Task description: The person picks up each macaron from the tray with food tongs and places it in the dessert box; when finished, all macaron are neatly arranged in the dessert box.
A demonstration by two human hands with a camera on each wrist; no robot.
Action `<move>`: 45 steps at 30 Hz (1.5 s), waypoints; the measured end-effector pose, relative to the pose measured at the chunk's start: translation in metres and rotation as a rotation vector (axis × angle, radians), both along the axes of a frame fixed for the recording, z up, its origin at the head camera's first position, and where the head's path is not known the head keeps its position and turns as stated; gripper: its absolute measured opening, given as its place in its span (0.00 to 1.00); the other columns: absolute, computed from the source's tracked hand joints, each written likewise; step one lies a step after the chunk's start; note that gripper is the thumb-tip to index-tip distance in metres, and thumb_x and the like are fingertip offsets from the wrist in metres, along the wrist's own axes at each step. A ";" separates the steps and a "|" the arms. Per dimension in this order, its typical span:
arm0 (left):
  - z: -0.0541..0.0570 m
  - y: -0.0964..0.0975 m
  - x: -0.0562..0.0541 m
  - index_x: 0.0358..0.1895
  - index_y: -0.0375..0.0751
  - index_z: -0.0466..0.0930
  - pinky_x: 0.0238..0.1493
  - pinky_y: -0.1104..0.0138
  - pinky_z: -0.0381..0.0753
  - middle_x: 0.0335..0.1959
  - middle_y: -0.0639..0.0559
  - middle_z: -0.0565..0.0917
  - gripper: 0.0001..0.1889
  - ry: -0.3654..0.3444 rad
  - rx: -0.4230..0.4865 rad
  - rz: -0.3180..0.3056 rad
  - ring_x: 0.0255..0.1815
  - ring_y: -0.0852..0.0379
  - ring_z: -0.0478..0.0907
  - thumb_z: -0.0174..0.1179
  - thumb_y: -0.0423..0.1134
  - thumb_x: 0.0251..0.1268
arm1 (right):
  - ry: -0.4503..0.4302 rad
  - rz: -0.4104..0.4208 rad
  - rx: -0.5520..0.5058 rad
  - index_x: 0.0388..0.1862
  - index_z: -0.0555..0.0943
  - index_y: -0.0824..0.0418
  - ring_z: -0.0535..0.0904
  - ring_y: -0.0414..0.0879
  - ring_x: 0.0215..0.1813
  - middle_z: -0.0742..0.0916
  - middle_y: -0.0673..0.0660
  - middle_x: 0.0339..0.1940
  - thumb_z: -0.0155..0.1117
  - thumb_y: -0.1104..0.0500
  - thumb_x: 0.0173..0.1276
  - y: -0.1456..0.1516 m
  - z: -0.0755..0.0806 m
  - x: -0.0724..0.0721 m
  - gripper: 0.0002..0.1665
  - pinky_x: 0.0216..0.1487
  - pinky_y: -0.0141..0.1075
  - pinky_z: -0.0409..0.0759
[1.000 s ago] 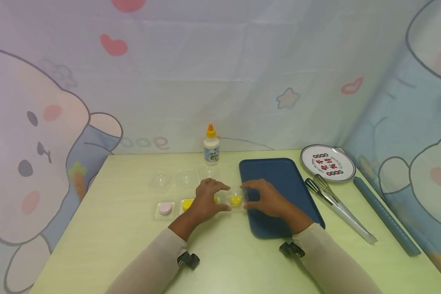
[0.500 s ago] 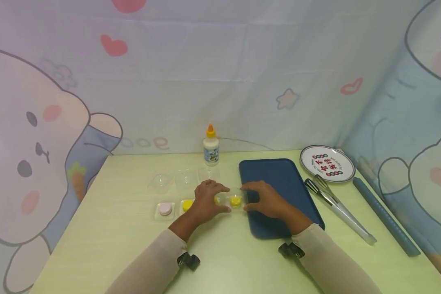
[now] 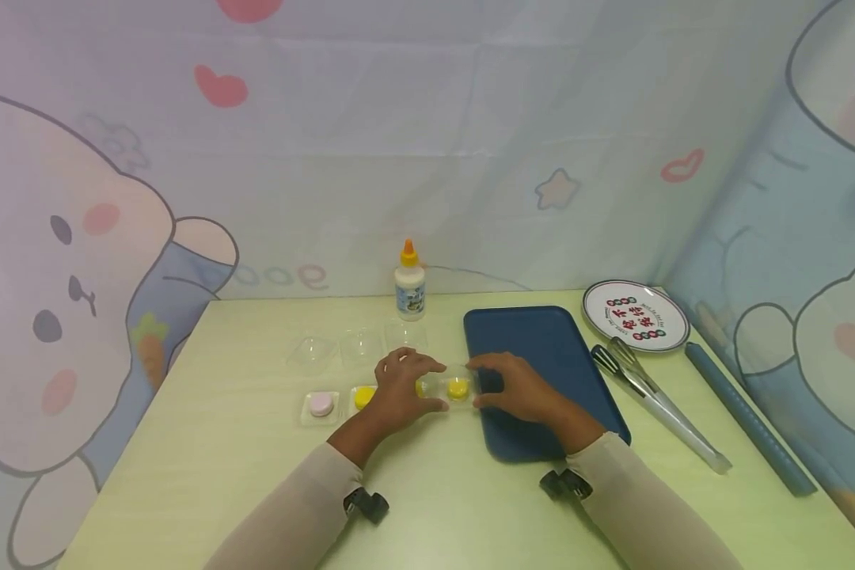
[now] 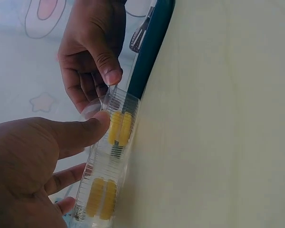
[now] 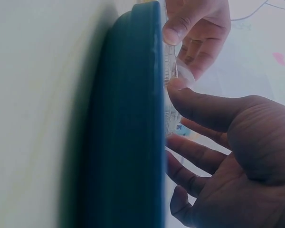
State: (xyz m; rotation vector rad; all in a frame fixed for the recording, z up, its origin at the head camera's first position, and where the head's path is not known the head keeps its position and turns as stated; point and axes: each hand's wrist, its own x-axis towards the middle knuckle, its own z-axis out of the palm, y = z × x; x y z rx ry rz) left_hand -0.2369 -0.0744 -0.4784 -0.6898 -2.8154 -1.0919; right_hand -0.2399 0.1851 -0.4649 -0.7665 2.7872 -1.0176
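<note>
A small clear plastic box (image 3: 459, 404) holds a yellow macaron (image 3: 457, 389) with two halves. My left hand (image 3: 401, 388) pinches its left side, thumb near and fingers far. On the opposite side, my right hand (image 3: 514, 386) pinches it by the tray's edge. A clear lid appears to lie over the box, though its edges are hard to make out. Beside it, another boxed yellow macaron (image 4: 101, 199) is mostly behind my left hand in the head view. Farther left are a yellow macaron (image 3: 363, 397) and a pale pink macaron (image 3: 321, 404) on clear bases.
Three clear lids (image 3: 362, 347) lie in a row behind the macarons. A glue bottle (image 3: 409, 289) stands at the back. To the right are a dark blue tray (image 3: 534, 332), a plate (image 3: 636, 317), metal tongs (image 3: 666, 412) and a long blue-grey bar (image 3: 748, 419).
My fingers have sunk very slightly at the box, and its clear top looks flatter than one second ago. Everything else has stayed put.
</note>
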 end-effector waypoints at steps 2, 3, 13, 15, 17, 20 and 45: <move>0.001 0.000 0.000 0.63 0.47 0.88 0.81 0.27 0.49 0.68 0.43 0.85 0.28 0.013 -0.008 0.002 0.82 0.33 0.62 0.84 0.43 0.58 | -0.010 -0.005 -0.001 0.72 0.83 0.63 0.79 0.66 0.76 0.85 0.65 0.73 0.83 0.58 0.68 0.000 0.000 -0.001 0.35 0.75 0.65 0.77; 0.001 -0.001 0.000 0.63 0.46 0.88 0.81 0.27 0.49 0.67 0.43 0.85 0.28 0.024 -0.014 0.002 0.82 0.33 0.62 0.84 0.43 0.58 | -0.015 -0.008 -0.001 0.72 0.83 0.62 0.80 0.66 0.75 0.85 0.64 0.73 0.83 0.58 0.68 0.000 -0.001 -0.001 0.35 0.75 0.65 0.78; 0.000 -0.002 0.000 0.63 0.47 0.90 0.80 0.24 0.47 0.64 0.45 0.87 0.28 0.058 -0.063 0.003 0.83 0.31 0.61 0.84 0.46 0.58 | -0.028 -0.025 0.028 0.72 0.84 0.59 0.82 0.65 0.72 0.87 0.63 0.72 0.83 0.55 0.67 0.001 0.000 -0.003 0.35 0.72 0.64 0.80; 0.000 -0.003 0.000 0.62 0.46 0.90 0.79 0.24 0.47 0.64 0.45 0.87 0.28 0.057 -0.059 0.004 0.83 0.31 0.61 0.84 0.45 0.58 | -0.019 -0.021 0.030 0.72 0.84 0.60 0.82 0.64 0.71 0.87 0.63 0.71 0.83 0.55 0.67 0.000 -0.001 -0.003 0.35 0.72 0.63 0.80; -0.001 -0.003 0.001 0.62 0.46 0.90 0.79 0.24 0.47 0.64 0.45 0.87 0.27 0.056 -0.055 0.005 0.83 0.31 0.61 0.84 0.45 0.58 | -0.016 -0.019 0.026 0.71 0.84 0.60 0.83 0.64 0.71 0.87 0.63 0.71 0.84 0.55 0.67 0.000 -0.002 -0.003 0.35 0.72 0.63 0.80; 0.000 -0.003 0.002 0.62 0.46 0.90 0.79 0.23 0.47 0.65 0.44 0.86 0.27 0.053 -0.063 0.003 0.83 0.31 0.61 0.84 0.45 0.58 | -0.016 -0.015 0.028 0.71 0.84 0.61 0.83 0.65 0.71 0.87 0.64 0.71 0.84 0.56 0.67 -0.001 -0.002 -0.004 0.35 0.72 0.63 0.80; 0.045 -0.059 -0.047 0.78 0.47 0.76 0.83 0.28 0.39 0.82 0.43 0.74 0.37 -0.122 -0.141 0.135 0.88 0.33 0.51 0.75 0.54 0.70 | -0.086 -0.004 -0.005 0.75 0.80 0.63 0.82 0.64 0.71 0.84 0.64 0.74 0.72 0.48 0.78 -0.030 0.026 -0.027 0.33 0.69 0.62 0.83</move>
